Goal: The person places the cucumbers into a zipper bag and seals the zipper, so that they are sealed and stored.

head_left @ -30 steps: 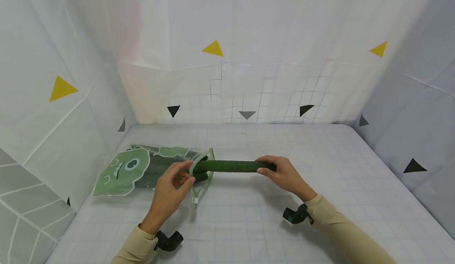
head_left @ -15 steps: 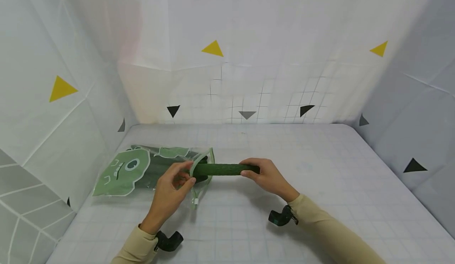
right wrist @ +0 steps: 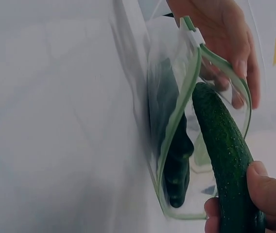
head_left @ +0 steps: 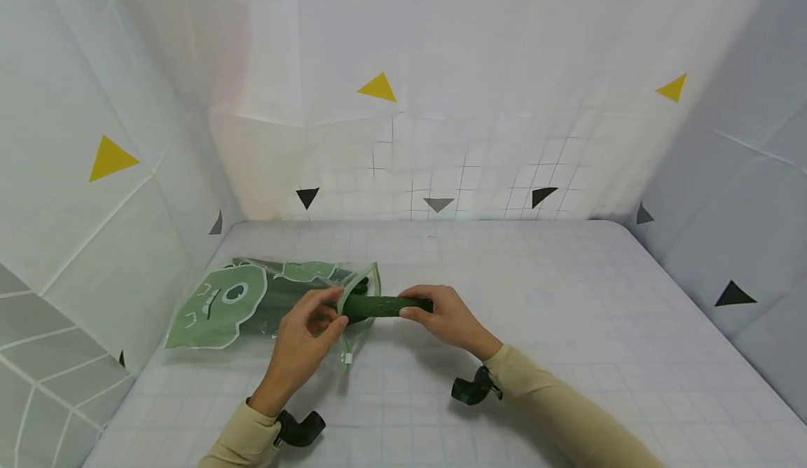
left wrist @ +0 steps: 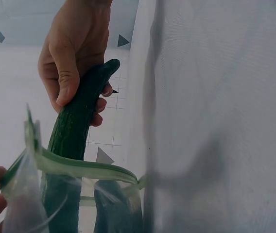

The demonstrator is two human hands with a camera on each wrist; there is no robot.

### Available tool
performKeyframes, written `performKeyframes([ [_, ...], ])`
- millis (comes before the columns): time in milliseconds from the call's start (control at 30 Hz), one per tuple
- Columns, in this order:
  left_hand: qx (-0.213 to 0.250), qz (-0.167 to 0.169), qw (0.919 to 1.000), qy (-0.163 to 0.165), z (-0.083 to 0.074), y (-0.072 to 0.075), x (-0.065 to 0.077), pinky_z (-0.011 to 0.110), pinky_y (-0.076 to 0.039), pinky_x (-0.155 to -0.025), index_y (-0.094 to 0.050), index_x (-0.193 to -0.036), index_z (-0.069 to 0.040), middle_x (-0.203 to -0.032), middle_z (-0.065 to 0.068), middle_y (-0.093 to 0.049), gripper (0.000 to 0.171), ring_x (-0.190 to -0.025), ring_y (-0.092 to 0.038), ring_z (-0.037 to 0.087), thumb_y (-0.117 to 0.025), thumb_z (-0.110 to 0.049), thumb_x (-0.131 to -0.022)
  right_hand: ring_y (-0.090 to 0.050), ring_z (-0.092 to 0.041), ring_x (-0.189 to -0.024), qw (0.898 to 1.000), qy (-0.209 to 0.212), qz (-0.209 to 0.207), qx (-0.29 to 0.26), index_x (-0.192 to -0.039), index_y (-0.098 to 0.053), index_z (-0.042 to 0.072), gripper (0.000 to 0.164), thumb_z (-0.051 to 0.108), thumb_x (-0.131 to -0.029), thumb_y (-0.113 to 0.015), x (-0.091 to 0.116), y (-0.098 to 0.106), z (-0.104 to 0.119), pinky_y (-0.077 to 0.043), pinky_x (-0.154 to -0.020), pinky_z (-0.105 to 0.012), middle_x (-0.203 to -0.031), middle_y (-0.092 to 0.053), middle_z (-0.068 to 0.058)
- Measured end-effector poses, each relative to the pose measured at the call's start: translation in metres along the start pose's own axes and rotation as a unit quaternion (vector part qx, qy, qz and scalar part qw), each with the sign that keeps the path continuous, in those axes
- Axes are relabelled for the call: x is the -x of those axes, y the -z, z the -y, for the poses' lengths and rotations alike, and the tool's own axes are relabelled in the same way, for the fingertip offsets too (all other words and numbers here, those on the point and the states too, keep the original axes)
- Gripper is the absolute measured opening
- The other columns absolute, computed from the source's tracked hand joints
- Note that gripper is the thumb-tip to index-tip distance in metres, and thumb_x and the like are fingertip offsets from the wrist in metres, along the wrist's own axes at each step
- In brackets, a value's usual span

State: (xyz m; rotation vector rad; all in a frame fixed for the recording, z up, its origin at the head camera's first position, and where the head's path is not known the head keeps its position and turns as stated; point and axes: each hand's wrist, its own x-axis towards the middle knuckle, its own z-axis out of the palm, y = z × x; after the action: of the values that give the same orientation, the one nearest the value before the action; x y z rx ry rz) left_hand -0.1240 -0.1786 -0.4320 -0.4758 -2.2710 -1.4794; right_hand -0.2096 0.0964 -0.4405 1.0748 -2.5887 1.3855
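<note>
A clear zip bag point(head_left: 221, 324) with a green cartoon print lies on its side at the left, its mouth facing right. My left hand point(head_left: 296, 356) pinches the green-edged rim at the mouth. With my right hand point(head_left: 444, 319) I grip the outer end of a long green cucumber point(head_left: 375, 306), whose other end is inside the mouth. Several dark green cucumbers point(right wrist: 177, 160) show inside the bag in the right wrist view; their far ends are hidden. The left wrist view shows the right thumb and fingers wrapped around the held cucumber point(left wrist: 70, 131).
The white gridded table point(head_left: 567, 300) extends to the right of the hands. White sheets with yellow and black triangles form walls at the back and both sides. A white zip slider point(right wrist: 195, 37) sits on the bag's edge. Each wrist carries a black camera mount point(head_left: 471, 387).
My right hand has moved left, sliding the cucumber further into the bag, so less of it shows outside. The left hand and the bag have stayed in place.
</note>
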Motion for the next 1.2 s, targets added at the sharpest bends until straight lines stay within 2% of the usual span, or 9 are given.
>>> performKeyframes([
  [333, -0.003, -0.001, 1.0000, 0.002, 0.001, 0.000, -0.001, 0.034, -0.057, -0.083, -0.065, -0.140, -0.013, -0.130, 0.004, -0.063, 0.045, -0.096, -0.065, 0.018, -0.076, -0.009, -0.097, -0.067, -0.017, -0.105, 1.000, 0.008, -0.002, -0.007, -0.124, -0.074, 0.009, 0.030, 0.027, -0.101, -0.072, -0.011, -0.022, 0.007, -0.054, -0.086, -0.038, -0.118, -0.072, -0.001],
  [500, -0.002, 0.000, 1.0000, -0.001, 0.001, 0.001, -0.001, 0.034, -0.057, -0.082, -0.065, -0.139, -0.013, -0.129, 0.004, -0.063, 0.044, -0.096, -0.065, 0.018, -0.076, -0.010, -0.097, -0.065, -0.015, -0.092, 0.999, -0.009, 0.007, -0.031, -0.124, -0.073, 0.008, 0.029, 0.027, -0.102, -0.070, -0.016, -0.031, 0.014, -0.054, -0.079, -0.038, -0.112, -0.072, 0.000],
  [667, 0.002, 0.001, 1.0000, 0.004, 0.000, 0.001, -0.001, 0.034, -0.057, -0.083, -0.065, -0.139, -0.013, -0.130, 0.003, -0.063, 0.043, -0.096, -0.065, 0.018, -0.076, -0.011, -0.098, -0.066, -0.016, -0.104, 0.997, -0.039, 0.029, -0.066, -0.127, -0.071, 0.011, 0.028, 0.022, -0.102, -0.071, -0.021, -0.036, 0.020, -0.054, -0.089, -0.042, -0.118, -0.070, 0.002],
  [833, -0.001, 0.001, 0.9999, 0.011, -0.001, 0.001, -0.002, 0.034, -0.056, -0.083, -0.064, -0.140, -0.012, -0.130, 0.004, -0.063, 0.043, -0.097, -0.064, 0.018, -0.076, -0.011, -0.098, -0.065, -0.021, -0.114, 0.993, -0.048, 0.050, -0.093, -0.130, -0.068, 0.011, 0.041, 0.001, -0.091, -0.072, -0.025, -0.038, 0.026, -0.052, -0.093, -0.045, -0.125, -0.069, -0.002],
  [900, -0.001, 0.000, 0.9999, 0.011, -0.001, 0.001, -0.002, 0.034, -0.056, -0.083, -0.065, -0.140, -0.012, -0.130, 0.004, -0.063, 0.043, -0.097, -0.064, 0.018, -0.076, -0.011, -0.098, -0.065, -0.021, -0.114, 0.994, -0.045, 0.055, -0.083, -0.131, -0.067, 0.008, 0.045, -0.003, -0.088, -0.071, -0.026, -0.038, 0.026, -0.052, -0.092, -0.044, -0.126, -0.068, -0.003],
  [1033, 0.000, 0.000, 1.0000, 0.008, -0.001, 0.001, -0.001, 0.033, -0.056, -0.082, -0.065, -0.139, -0.013, -0.127, 0.003, -0.063, 0.042, -0.096, -0.064, 0.018, -0.076, -0.012, -0.098, -0.068, -0.016, -0.101, 0.998, -0.034, 0.044, -0.038, -0.126, -0.070, 0.007, 0.039, 0.002, -0.088, -0.076, -0.023, -0.034, 0.023, -0.055, -0.086, -0.038, -0.118, -0.071, -0.002],
  [1100, -0.002, -0.001, 1.0000, 0.002, 0.000, 0.001, -0.001, 0.033, -0.056, -0.081, -0.065, -0.139, -0.012, -0.128, 0.004, -0.063, 0.043, -0.096, -0.065, 0.018, -0.076, -0.011, -0.098, -0.069, -0.014, -0.090, 0.999, -0.025, 0.036, -0.015, -0.122, -0.073, 0.008, 0.032, 0.007, -0.090, -0.078, -0.021, -0.030, 0.020, -0.056, -0.078, -0.035, -0.110, -0.072, 0.000],
  [1200, -0.004, -0.002, 1.0000, -0.002, 0.000, 0.000, -0.001, 0.033, -0.056, -0.081, -0.065, -0.139, -0.011, -0.129, 0.004, -0.063, 0.043, -0.096, -0.065, 0.018, -0.076, -0.009, -0.097, -0.070, -0.014, -0.077, 0.999, -0.018, 0.033, -0.016, -0.118, -0.075, 0.010, 0.024, 0.014, -0.094, -0.079, -0.018, -0.024, 0.014, -0.057, -0.067, -0.031, -0.101, -0.074, 0.001],
])
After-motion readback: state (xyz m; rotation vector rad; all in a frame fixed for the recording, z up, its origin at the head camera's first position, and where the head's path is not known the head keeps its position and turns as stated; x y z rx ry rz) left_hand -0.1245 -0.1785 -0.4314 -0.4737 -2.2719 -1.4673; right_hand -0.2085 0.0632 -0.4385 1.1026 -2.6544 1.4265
